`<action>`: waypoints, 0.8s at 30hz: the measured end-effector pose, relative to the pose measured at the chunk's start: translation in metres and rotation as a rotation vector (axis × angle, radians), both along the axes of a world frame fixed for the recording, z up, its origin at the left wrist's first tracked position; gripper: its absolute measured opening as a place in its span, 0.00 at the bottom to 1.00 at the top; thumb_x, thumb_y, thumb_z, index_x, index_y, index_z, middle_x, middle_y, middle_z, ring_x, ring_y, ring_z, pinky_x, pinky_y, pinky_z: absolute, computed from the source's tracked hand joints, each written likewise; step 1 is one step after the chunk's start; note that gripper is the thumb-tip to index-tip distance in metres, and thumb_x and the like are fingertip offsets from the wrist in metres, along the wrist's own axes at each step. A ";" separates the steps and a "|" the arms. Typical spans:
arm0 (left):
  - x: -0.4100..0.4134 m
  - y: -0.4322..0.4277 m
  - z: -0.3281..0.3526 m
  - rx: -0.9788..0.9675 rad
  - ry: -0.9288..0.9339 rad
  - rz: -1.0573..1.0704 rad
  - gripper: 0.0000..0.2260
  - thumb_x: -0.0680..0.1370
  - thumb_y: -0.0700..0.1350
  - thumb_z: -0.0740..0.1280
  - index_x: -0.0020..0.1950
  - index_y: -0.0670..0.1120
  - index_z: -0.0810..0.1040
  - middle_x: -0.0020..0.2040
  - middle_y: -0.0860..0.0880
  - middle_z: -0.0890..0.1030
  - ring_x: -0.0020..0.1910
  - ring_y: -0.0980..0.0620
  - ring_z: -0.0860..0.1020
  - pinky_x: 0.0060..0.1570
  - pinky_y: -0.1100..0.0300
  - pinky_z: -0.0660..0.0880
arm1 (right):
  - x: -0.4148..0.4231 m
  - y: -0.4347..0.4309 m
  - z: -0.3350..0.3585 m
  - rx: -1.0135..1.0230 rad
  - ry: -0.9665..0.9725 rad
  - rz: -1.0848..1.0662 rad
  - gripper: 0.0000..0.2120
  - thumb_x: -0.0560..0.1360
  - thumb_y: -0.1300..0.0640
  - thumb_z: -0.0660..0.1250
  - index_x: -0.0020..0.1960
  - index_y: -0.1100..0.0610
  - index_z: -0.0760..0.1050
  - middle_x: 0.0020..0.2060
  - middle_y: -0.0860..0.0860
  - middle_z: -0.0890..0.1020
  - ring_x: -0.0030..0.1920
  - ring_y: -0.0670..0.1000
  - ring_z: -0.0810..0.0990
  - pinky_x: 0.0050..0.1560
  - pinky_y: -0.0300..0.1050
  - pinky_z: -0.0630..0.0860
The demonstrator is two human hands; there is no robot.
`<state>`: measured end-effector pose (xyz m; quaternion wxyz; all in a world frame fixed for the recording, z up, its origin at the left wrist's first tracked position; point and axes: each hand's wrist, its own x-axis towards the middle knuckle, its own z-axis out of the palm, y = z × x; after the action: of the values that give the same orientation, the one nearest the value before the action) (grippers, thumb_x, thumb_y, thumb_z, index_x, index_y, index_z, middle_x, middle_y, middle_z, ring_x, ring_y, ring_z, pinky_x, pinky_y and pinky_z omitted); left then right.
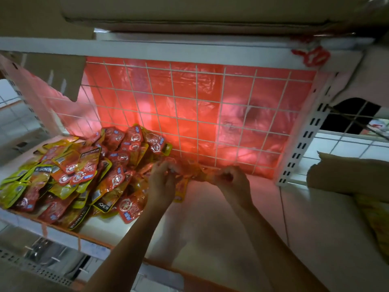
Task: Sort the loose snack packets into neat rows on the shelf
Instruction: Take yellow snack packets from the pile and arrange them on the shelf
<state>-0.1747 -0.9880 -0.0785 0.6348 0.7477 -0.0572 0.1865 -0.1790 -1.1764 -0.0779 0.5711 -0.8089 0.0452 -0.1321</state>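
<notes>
Well, at the far left we find the heap of snack packets (69, 175), red and yellow, lying every way on the shelf (221, 228). Its near side reaches right to the shelf's front edge. No row is visible yet, so we judge the sorting barely begun.

Just right of the heap, our left hand (161, 182) curls its fingers round one end of a small bunch of packets (189, 175), held low by the back of the shelf. Our right hand (233, 181) pinches the other end, fingers bent close. The bunch is blurred, and we cannot tell how many packets it holds or whether they face the same way. We take the step in hand to be squaring this bunch up before it is set down.

The next move, as we see it, calls for standing or laying the bunch along the wire grid (210, 102) at the back, edges flush, to start a first row.

To the right the shelf is bare as far as the slotted post (301, 148), so there is open room for rows. A cardboard flap (347, 175) juts in beyond the post. The board overhead hangs low, and the front lip of the shelf is the edge to mind.
</notes>
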 end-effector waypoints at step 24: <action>-0.150 -0.306 0.016 -0.528 0.561 -0.605 0.09 0.77 0.34 0.63 0.51 0.47 0.78 0.39 0.49 0.84 0.37 0.49 0.81 0.38 0.56 0.78 | -0.231 -0.284 0.016 0.562 -0.128 -0.420 0.08 0.72 0.63 0.70 0.51 0.58 0.79 0.40 0.52 0.83 0.41 0.50 0.82 0.41 0.47 0.80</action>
<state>-0.3242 -1.2942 -0.0621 0.8192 0.5327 -0.0493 -0.2069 -0.4105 -1.4601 -0.0621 0.7335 -0.5833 0.2090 -0.2794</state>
